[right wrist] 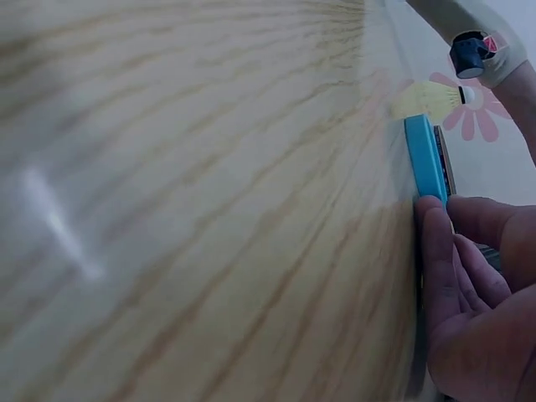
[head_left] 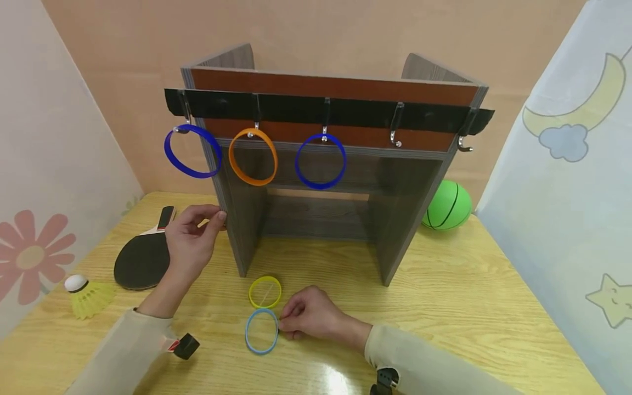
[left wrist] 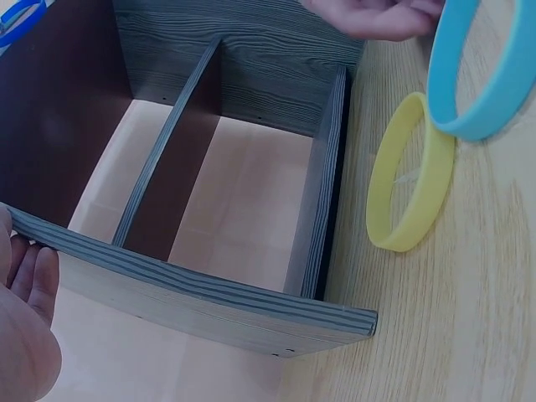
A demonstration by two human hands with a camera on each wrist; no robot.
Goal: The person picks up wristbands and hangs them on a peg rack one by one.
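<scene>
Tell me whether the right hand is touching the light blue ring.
Touching. The right wrist view shows it: the right hand pinches the near end of the light blue ring between thumb and finger.

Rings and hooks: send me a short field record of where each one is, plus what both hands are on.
Left hand: holds the left side of the shelf
Right hand: pinches the light blue ring
Yellow ring: on the table, between light blue ring and shelf
Hung, left to right: dark blue ring, orange ring, second dark blue ring
Bare hooks: the two rightmost
Around shelf: paddle and shuttlecock left, green ball right
</scene>
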